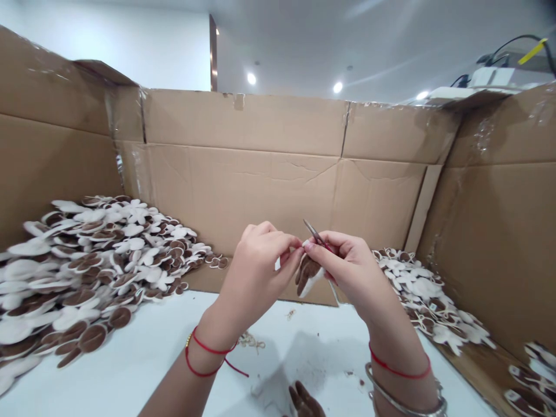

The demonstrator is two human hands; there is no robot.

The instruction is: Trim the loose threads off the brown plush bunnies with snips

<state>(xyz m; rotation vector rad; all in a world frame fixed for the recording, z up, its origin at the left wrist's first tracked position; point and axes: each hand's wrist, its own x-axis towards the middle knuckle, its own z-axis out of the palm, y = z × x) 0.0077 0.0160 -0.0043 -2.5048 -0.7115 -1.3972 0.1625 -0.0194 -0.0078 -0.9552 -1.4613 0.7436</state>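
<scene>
In front of me, my left hand [269, 255] is closed in a pinch, its fingertips meeting those of my right hand [341, 258] at a small white edge. A brown-and-white plush piece [308, 275] hangs below the fingertips, gripped by my right hand. That hand also holds a slim, pointed metal tool [313, 231], which slants up to the left; its kind is partly hidden by the fingers. Whether a thread is in the left pinch is too small to tell. Another brown plush piece [306, 401] lies at the bottom edge, partly cut off.
A large heap of brown-and-white plush pieces [99, 255] fills the left side. A smaller pile [425, 289] lies at right, with more pieces [532, 382] nearer me. Cardboard walls [243, 174] surround the white table [182, 330]. Thread scraps [252, 341] are scattered on it.
</scene>
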